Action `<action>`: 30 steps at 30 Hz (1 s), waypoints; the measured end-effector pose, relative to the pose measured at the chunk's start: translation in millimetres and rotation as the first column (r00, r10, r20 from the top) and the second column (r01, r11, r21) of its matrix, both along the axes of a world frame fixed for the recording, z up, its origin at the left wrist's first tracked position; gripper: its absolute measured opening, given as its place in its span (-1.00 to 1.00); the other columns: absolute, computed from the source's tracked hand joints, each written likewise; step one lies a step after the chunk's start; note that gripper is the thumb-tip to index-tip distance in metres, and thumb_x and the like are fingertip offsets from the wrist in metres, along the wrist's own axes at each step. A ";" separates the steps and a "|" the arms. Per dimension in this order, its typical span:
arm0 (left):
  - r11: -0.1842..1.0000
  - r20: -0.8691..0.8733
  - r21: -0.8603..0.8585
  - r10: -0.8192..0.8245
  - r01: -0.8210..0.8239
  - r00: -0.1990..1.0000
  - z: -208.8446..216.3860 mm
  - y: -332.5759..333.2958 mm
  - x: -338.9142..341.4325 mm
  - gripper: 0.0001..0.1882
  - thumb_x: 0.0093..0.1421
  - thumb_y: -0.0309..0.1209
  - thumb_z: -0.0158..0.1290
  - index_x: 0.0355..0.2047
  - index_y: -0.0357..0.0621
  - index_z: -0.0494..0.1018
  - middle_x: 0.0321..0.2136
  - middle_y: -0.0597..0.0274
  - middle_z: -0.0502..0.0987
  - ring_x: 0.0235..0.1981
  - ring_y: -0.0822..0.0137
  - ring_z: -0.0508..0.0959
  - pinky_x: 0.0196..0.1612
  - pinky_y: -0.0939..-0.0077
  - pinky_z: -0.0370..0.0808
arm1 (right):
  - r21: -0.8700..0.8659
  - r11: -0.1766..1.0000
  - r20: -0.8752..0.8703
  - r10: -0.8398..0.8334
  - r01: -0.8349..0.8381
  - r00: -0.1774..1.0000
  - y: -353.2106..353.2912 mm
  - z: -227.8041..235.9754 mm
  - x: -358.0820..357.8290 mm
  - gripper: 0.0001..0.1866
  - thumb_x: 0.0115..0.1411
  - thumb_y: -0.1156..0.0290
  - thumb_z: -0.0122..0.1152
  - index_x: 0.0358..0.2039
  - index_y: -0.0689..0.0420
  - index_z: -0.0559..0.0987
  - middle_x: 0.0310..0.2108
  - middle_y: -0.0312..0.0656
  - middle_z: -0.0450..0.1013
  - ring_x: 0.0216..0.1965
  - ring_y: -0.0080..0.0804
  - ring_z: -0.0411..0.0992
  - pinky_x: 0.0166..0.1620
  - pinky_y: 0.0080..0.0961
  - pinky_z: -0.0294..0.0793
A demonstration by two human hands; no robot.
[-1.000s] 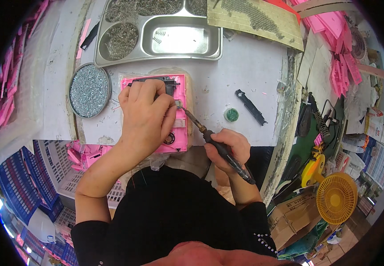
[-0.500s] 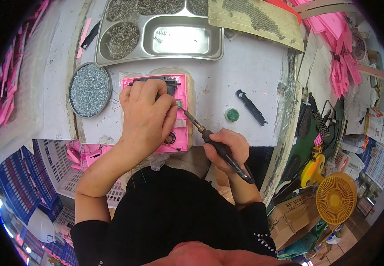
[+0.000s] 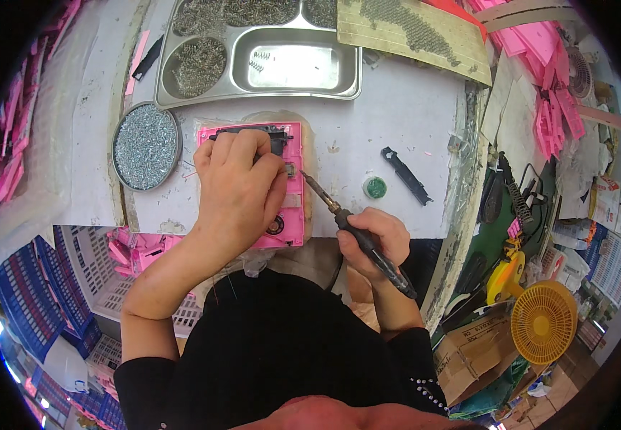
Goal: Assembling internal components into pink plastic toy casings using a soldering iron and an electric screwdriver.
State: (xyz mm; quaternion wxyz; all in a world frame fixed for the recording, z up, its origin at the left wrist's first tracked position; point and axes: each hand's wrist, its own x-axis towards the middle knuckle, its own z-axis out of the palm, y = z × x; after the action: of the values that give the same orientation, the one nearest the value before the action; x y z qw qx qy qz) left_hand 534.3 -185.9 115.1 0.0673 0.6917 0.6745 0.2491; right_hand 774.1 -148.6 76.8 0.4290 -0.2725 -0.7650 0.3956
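Note:
A pink plastic casing point(image 3: 294, 215) lies on a pad in front of me, with a black part point(image 3: 279, 135) along its far end and a small round black part point(image 3: 275, 225) near its close end. My left hand point(image 3: 237, 175) rests over the casing, its fingers pinched together; whatever they hold is hidden beneath them. Thin wires show beside that hand. In my right hand point(image 3: 381, 240) is a soldering iron point(image 3: 341, 217), gripped by its black handle. The iron's tip points at the casing's right edge, a little away from the small metal piece point(image 3: 290, 170) inside.
Left of the casing stands a round dish of small screws point(image 3: 145, 147). A metal tray point(image 3: 357, 72) with springs is at the back, partly under a board point(image 3: 411, 36). To the right lie a small green-filled pot point(image 3: 375, 188) and a black strip point(image 3: 406, 175). A yellow fan point(image 3: 543, 321) stands lower right.
The soldering iron has drawn back to the right and slightly down, its tip leaving the small metal piece in the casing. My left hand has stayed nearly still.

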 end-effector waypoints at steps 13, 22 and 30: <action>1.000 0.003 -0.007 0.019 -0.019 1.000 1.8 0.8 2.7 -0.84 0.01 -0.45 0.27 -0.36 -0.08 0.56 -0.23 0.21 0.41 -0.14 0.12 0.41 0.01 0.16 0.21 | 0.019 1.000 -0.021 0.015 -0.015 1.000 5.4 1.3 -3.9 -0.64 0.01 0.58 0.50 -0.16 0.20 0.58 -0.64 -0.22 0.43 -0.70 -0.42 0.35 -0.61 -0.53 0.28; 0.999 -0.023 -0.018 0.027 -0.028 0.999 4.1 2.1 4.9 -0.85 0.00 -0.44 0.26 -0.39 -0.07 0.54 -0.24 0.22 0.41 -0.15 0.13 0.41 0.01 0.16 0.20 | -0.006 1.000 -0.003 0.028 -0.028 1.000 4.8 0.3 -3.2 -0.70 0.09 0.53 0.46 -0.19 0.23 0.55 -0.60 -0.20 0.44 -0.66 -0.45 0.35 -0.57 -0.53 0.28; 0.999 -0.046 -0.018 0.046 -0.047 0.998 1.8 3.1 6.8 -0.85 0.01 -0.43 0.26 -0.40 -0.08 0.52 -0.25 0.22 0.41 -0.15 0.13 0.41 0.01 0.16 0.20 | 0.039 0.999 -0.028 0.023 -0.022 0.999 8.1 -3.3 -6.0 -0.63 -0.01 0.58 0.50 -0.17 0.20 0.58 -0.64 -0.21 0.44 -0.71 -0.41 0.35 -0.62 -0.51 0.29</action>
State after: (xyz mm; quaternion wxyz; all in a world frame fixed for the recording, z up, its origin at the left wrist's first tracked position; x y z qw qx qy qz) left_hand 541.1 -182.8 116.9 0.0528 0.6806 0.6942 0.2281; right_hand 768.0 -140.5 73.5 0.4407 -0.2496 -0.7693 0.3894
